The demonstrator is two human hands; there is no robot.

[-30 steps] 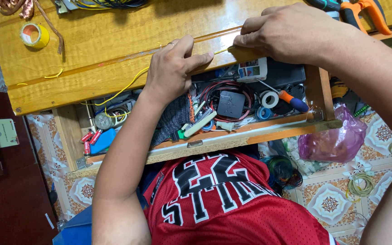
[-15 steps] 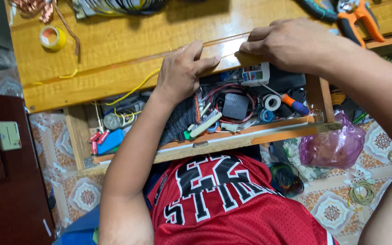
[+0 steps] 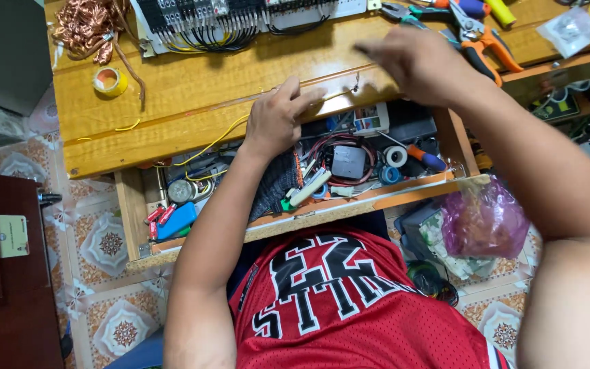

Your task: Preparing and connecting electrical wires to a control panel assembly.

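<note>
- While the left hand (image 3: 278, 119) lies palm-down on the near edge of the wooden bench (image 3: 192, 75), its fingers reach right along the edge, loosely spread; nothing is gripped that I can see
- Right hand (image 3: 411, 61) hovers above the bench edge, motion-blurred; fingers look bunched toward a small metal hook (image 3: 356, 85) at the edge; cannot tell whether it holds anything
- Open drawer (image 3: 308, 219) below both hands, crammed: black adapter block (image 3: 348, 162) ringed by red cable, white tape roll (image 3: 396, 156), orange-and-blue screwdriver (image 3: 423, 156), blue flat case (image 3: 175, 220) at left
- Yellow wire (image 3: 216, 140) runs from the drawer up to the bench edge by the left hand
- Far bench: copper wire tangle (image 3: 90, 27) and yellow tape roll (image 3: 109, 80) at left, orange-handled pliers (image 3: 486, 41) at right
- Pink plastic bag (image 3: 484, 220) hangs at the drawer's right end
</note>
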